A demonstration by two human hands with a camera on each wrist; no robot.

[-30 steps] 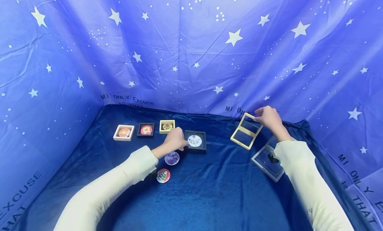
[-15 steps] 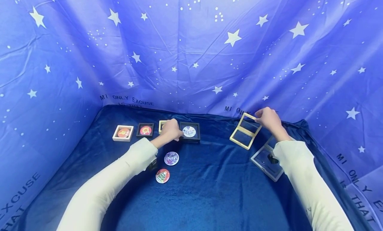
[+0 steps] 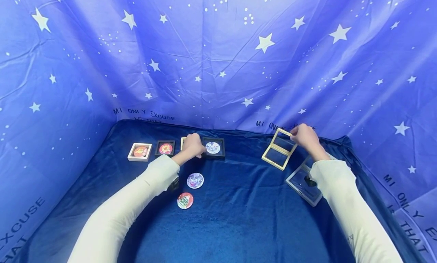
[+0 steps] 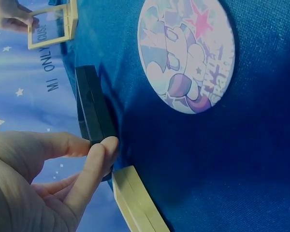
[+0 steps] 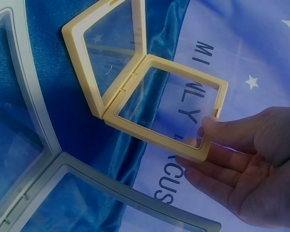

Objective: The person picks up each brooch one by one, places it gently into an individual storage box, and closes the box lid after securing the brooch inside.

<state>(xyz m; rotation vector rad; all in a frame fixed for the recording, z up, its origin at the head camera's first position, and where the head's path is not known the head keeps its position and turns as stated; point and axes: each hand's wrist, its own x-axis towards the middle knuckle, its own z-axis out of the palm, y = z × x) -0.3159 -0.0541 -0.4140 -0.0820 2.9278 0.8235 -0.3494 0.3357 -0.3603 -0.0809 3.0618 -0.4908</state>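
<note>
My left hand [image 3: 192, 145] pinches the near left corner of a black display frame [image 4: 94, 104] between thumb and fingers. Inside that frame shows a round white-and-blue badge [image 3: 213, 147]. A cream-yellow frame [image 4: 137, 203] sits right beside it, mostly hidden behind the left hand in the head view. At the right, my right hand [image 3: 305, 137] grips the edge of one half of a hinged yellow frame [image 5: 159, 101], thumb on one face and fingers on the other. This frame stands unfolded, with clear film in both halves and no badge in it.
A purple badge [image 3: 195, 180] and a red tree badge [image 3: 185, 201] lie loose on the blue cloth [image 3: 239, 225]. Left stand a white frame [image 3: 140, 152] and a black frame [image 3: 165, 148], each with a badge. An unfolded grey frame [image 3: 304, 185] lies below the right hand.
My left hand has slid the black frame with the white-and-blue badge back and to the left, up beside the cream-yellow frame. The right hand still grips the hinged yellow frame, nearly unmoved.
</note>
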